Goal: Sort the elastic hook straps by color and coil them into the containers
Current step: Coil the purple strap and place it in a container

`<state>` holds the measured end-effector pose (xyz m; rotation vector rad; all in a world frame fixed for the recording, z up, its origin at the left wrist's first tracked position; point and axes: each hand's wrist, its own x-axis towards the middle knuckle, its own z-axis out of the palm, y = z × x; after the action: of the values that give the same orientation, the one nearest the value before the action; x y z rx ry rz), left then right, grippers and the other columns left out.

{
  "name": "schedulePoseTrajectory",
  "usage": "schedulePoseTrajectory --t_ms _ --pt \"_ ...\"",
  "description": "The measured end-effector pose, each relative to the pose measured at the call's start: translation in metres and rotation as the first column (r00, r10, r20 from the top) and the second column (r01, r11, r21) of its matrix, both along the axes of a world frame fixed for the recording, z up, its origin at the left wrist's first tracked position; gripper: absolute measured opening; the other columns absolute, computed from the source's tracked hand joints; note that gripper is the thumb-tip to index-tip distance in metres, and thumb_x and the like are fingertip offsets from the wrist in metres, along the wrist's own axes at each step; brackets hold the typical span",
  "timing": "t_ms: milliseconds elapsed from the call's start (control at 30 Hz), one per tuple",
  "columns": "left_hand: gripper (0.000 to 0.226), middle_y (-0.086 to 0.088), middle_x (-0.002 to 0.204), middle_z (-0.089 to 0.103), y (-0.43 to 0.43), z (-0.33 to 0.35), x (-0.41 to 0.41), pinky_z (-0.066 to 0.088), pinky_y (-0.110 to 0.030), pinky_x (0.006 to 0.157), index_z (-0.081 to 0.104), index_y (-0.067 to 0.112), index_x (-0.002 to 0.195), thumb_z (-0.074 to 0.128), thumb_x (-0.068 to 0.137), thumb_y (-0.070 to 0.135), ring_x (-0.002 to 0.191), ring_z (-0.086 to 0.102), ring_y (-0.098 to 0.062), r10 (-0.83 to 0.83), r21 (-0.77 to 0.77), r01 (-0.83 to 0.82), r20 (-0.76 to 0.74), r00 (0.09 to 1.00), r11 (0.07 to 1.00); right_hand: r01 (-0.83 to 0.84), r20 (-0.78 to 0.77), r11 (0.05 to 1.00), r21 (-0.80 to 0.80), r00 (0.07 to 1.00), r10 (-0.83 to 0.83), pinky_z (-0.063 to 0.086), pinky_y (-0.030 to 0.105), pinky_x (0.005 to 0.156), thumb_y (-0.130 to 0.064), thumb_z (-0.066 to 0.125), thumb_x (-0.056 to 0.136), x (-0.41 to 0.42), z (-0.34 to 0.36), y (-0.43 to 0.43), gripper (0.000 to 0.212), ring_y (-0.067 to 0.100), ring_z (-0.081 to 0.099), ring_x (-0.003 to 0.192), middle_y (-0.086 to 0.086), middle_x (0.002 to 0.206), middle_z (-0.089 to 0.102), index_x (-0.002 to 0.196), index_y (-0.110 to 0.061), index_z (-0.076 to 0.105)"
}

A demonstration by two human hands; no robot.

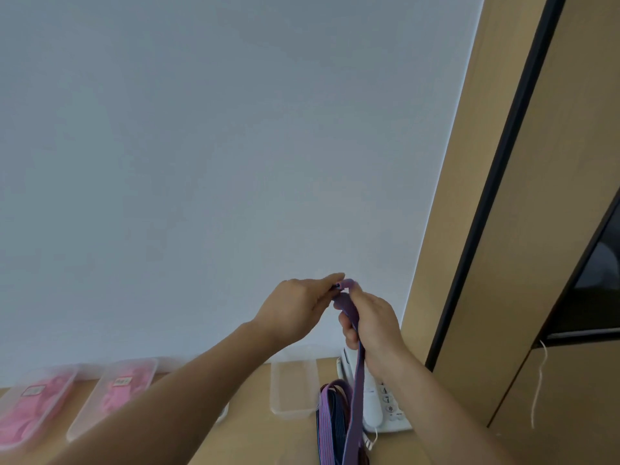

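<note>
While the purple strap (356, 380) hangs toward the pile (330, 417) on the table (265, 441), the right hand (374, 325) grips it (fingers (348, 337) curled round). The left hand (295, 307) pinches its top end, before the wall (201, 162).

We hold our left forearm (188, 380) and right forearm (436, 407) raised in front of us, hands meeting (fingertips almost touching). Our left hand (295, 308) pinches the purple strap (358, 380) at its end; our right hand (374, 327) curls round it just below.
</note>
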<state>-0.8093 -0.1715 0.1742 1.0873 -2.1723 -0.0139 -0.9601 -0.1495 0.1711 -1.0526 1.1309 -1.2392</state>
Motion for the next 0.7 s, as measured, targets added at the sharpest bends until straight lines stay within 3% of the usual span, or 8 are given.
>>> schedulePoseTrajectory --t_ms 133,267,333,433,500,533,600,700 --pt "0.05 -0.004 0.109 0.07 0.001 -0.005 0.005 0.055 -0.039 0.064 0.055 0.011 0.136 0.051 0.089 -0.005 0.08 0.066 -0.026 0.003 -0.112 0.009 0.107 0.994 0.994 -0.031 0.011 0.998 -0.054 0.999 0.032 0.022 0.023 0.04 -0.047 0.042 0.101 -0.001 0.001 0.0 0.052 0.015 0.03 0.039 0.005 0.052 0.048 0.083 -0.007 0.071" --pt "0.061 -0.008 0.117 0.066 0.0 -0.009 0.004 0.056 -0.04 0.059 0.051 0.009 0.141 0.048 0.083 -0.012 0.076 0.064 -0.026 -0.02 -0.205 0.047 0.135 0.991 0.978 -0.044 0.029 0.995 -0.087 0.998 0.047 0.024 0.024 0.042 -0.044 0.053 0.098 -0.001 -0.008 0.001 0.048 0.014 0.034 0.043 0.006 0.056 0.052 0.09 0.001 0.068" --pt "0.058 -0.009 0.123 0.066 -0.002 -0.011 0.006 0.059 -0.039 0.067 0.055 0.009 0.138 0.048 0.085 -0.012 0.08 0.067 -0.025 -0.051 -0.207 0.067 0.083 0.995 0.976 -0.052 0.048 0.993 -0.103 0.997 0.057 0.024 0.025 0.044 -0.04 0.055 0.098 -0.002 -0.011 0.002 0.046 0.015 0.035 0.044 0.007 0.059 0.055 0.091 0.004 0.067" --pt "0.058 0.004 0.133 0.06 -0.003 -0.008 0.006 0.049 -0.015 0.091 0.05 0.017 0.142 0.048 0.09 -0.009 0.111 0.064 -0.013 -0.066 0.157 0.11 -0.262 0.963 0.981 -0.061 0.061 0.986 -0.152 0.996 0.071 0.025 0.024 0.043 -0.032 0.058 0.097 -0.004 -0.011 0.005 0.037 0.014 0.035 0.044 0.008 0.062 0.058 0.085 0.002 0.065" --pt "0.046 0.0 0.121 0.068 -0.002 0.004 0.003 0.054 -0.023 0.089 0.05 0.023 0.133 0.052 0.091 0.003 0.105 0.069 -0.016 0.091 0.521 0.369 -0.662 0.744 0.77 -0.066 0.052 0.977 -0.2 0.996 0.078 0.025 0.023 0.043 -0.027 0.057 0.098 -0.004 -0.011 0.006 0.03 0.014 0.035 0.044 0.007 0.063 0.06 0.081 -0.004 0.065" --pt "0.032 -0.008 0.115 0.072 -0.002 0.009 0.004 0.056 -0.033 0.089 0.057 0.018 0.123 0.05 0.092 0.014 0.099 0.071 -0.022 0.172 0.576 0.513 -0.755 0.633 0.636 -0.065 0.033 0.972 -0.225 0.997 0.074 0.025 0.024 0.043 -0.026 0.057 0.099 -0.004 -0.011 0.006 0.029 0.015 0.034 0.044 0.007 0.063 0.061 0.08 -0.004 0.065" --pt "0.037 -0.023 0.103 0.069 0.001 0.015 0.004 0.055 -0.04 0.088 0.069 0.007 0.11 0.042 0.096 0.028 0.086 0.068 -0.029 0.174 0.606 0.631 -0.774 0.609 0.484 -0.052 -0.022 0.963 -0.266 0.999 0.048 0.026 0.024 0.043 -0.025 0.056 0.099 -0.001 -0.012 0.007 0.03 0.015 0.034 0.044 0.006 0.064 0.064 0.079 -0.004 0.063" --pt "0.032 -0.028 0.095 0.066 0.006 0.013 -0.001 0.054 -0.034 0.076 0.074 0.005 0.097 0.053 0.096 0.029 0.068 0.06 -0.027 0.122 0.556 0.621 -0.791 0.599 0.552 -0.064 -0.086 0.954 -0.293 0.995 0.04 0.028 0.022 0.042 -0.025 0.057 0.099 0.001 -0.014 0.008 0.028 0.015 0.036 0.043 0.005 0.065 0.066 0.076 -0.009 0.065"
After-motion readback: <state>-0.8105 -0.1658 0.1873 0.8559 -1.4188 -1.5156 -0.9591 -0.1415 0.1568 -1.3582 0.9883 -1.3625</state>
